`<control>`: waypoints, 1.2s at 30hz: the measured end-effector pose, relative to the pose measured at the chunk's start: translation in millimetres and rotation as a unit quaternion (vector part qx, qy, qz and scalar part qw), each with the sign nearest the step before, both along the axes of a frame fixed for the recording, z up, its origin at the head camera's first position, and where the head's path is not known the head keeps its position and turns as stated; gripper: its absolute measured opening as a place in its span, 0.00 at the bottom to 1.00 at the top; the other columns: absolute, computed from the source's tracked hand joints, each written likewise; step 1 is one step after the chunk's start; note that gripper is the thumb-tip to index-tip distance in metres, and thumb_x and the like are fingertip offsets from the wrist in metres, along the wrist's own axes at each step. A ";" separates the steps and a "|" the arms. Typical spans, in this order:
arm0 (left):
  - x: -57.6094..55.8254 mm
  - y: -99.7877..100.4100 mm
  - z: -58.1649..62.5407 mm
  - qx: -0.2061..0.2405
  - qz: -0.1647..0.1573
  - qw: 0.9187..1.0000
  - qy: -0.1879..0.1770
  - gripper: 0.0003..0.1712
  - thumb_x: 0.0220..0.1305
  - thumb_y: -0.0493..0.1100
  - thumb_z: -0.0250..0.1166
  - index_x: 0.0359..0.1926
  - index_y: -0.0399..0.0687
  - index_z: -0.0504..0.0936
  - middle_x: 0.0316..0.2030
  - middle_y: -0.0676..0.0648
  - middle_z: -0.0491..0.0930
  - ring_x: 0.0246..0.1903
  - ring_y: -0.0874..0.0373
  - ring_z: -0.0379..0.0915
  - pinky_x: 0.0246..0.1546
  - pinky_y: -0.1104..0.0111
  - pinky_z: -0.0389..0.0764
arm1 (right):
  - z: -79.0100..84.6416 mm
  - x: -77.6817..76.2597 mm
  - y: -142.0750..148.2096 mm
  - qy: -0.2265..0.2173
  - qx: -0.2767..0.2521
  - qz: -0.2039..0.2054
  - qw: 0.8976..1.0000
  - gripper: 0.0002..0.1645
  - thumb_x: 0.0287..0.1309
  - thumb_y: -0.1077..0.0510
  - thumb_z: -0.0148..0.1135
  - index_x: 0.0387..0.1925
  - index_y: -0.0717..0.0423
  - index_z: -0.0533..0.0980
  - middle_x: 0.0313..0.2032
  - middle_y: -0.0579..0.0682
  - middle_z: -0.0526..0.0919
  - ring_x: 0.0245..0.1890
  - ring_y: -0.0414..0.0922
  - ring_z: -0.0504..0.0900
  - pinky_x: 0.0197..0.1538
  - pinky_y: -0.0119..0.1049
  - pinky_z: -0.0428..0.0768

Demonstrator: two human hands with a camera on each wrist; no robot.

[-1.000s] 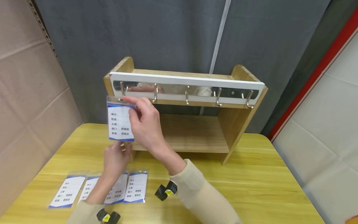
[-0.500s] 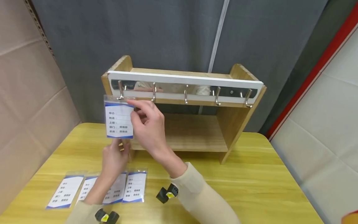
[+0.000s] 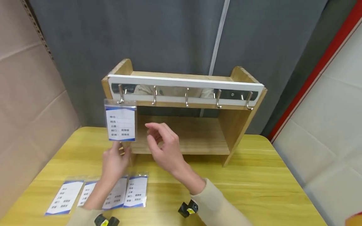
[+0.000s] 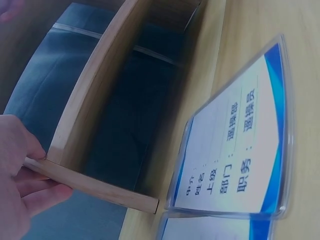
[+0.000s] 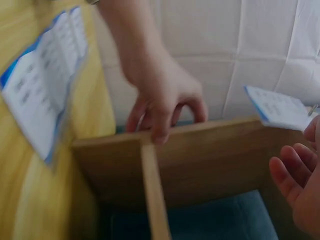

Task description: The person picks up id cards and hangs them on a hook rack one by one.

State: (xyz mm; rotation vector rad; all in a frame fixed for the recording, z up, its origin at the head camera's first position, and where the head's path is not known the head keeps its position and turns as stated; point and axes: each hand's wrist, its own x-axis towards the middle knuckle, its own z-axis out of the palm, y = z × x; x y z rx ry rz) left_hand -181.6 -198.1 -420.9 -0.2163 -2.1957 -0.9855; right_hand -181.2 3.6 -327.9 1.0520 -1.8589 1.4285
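Now the right hand (image 3: 164,146) lets go and drops away from the rail — half a second ago its fingers were up at the top edge of the badge card (image 3: 121,123), and now that card hangs by itself from the leftmost hook (image 3: 121,94), free of both hands. So this card looks hung. The right hand floats in front of the shelf opening, fingers loosely curled, holding nothing. The left hand (image 3: 114,160) stays low, gripping the left side panel of the wooden shelf (image 3: 181,131), thumb and fingers wrapped round the board's edge — steadying it, by the look. Four more hooks (image 3: 186,96) stand bare along the mirrored rail. On the yellow table (image 3: 254,188) lies a row of more cards (image 3: 135,190), partly hidden under the left forearm, which would be in the way of reaching them.
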 end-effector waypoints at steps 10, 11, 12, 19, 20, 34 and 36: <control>3.9 -0.7 -0.8 -0.001 0.006 1.000 0.007 0.23 0.58 0.20 0.66 0.54 0.29 0.74 0.37 0.23 0.83 0.34 0.27 0.84 0.29 0.47 0.88 | -49.5 11.6 34.6 -0.109 0.110 0.053 0.987 0.24 0.69 0.69 0.59 0.64 0.61 0.72 0.43 0.54 0.82 0.33 0.38 0.78 0.33 0.28 0.84; 4.2 -0.8 -1.3 -0.001 0.006 1.000 0.008 0.22 0.57 0.20 0.66 0.54 0.29 0.75 0.37 0.24 0.83 0.34 0.27 0.84 0.29 0.47 0.88 | -53.5 12.3 35.0 -0.112 0.115 0.055 0.986 0.25 0.68 0.69 0.59 0.65 0.60 0.72 0.44 0.54 0.82 0.33 0.37 0.78 0.33 0.27 0.84; 4.2 -1.0 -1.8 -0.002 0.007 1.000 0.009 0.23 0.57 0.20 0.66 0.54 0.29 0.74 0.37 0.24 0.83 0.34 0.27 0.84 0.29 0.47 0.88 | -57.3 12.6 35.3 -0.113 0.118 0.056 0.985 0.26 0.68 0.69 0.59 0.66 0.60 0.71 0.44 0.54 0.82 0.33 0.36 0.78 0.33 0.26 0.84; 1.7 -0.2 -1.8 -0.011 0.012 1.000 0.014 0.28 0.57 0.20 0.67 0.58 0.31 0.74 0.33 0.27 0.83 0.33 0.27 0.84 0.29 0.46 0.88 | -74.0 12.6 34.7 -0.135 0.138 0.067 0.979 0.26 0.66 0.70 0.61 0.64 0.66 0.72 0.45 0.53 0.83 0.35 0.36 0.80 0.38 0.29 0.86; 1.2 0.1 -1.5 -0.013 0.013 1.000 0.014 0.28 0.57 0.20 0.67 0.59 0.32 0.74 0.33 0.27 0.84 0.33 0.27 0.84 0.29 0.46 0.88 | -75.8 12.6 34.7 -0.141 0.144 0.069 0.977 0.26 0.65 0.70 0.62 0.65 0.66 0.72 0.45 0.53 0.83 0.36 0.36 0.80 0.38 0.29 0.86; 2.4 -0.1 0.4 -0.016 0.021 1.000 -0.008 0.29 0.58 0.21 0.67 0.61 0.32 0.73 0.36 0.25 0.83 0.35 0.28 0.84 0.30 0.45 0.88 | -105.7 8.4 13.5 -0.242 0.273 0.070 0.928 0.33 0.65 0.63 0.66 0.70 0.57 0.69 0.52 0.54 0.80 0.41 0.37 0.81 0.39 0.22 0.81; 1.8 -0.1 -0.1 -0.013 0.018 1.000 -0.012 0.29 0.58 0.22 0.68 0.61 0.33 0.74 0.38 0.25 0.83 0.35 0.28 0.84 0.31 0.46 0.88 | -109.0 7.8 9.8 -0.250 0.295 0.065 0.920 0.34 0.64 0.60 0.68 0.70 0.56 0.70 0.52 0.53 0.80 0.43 0.38 0.81 0.41 0.22 0.80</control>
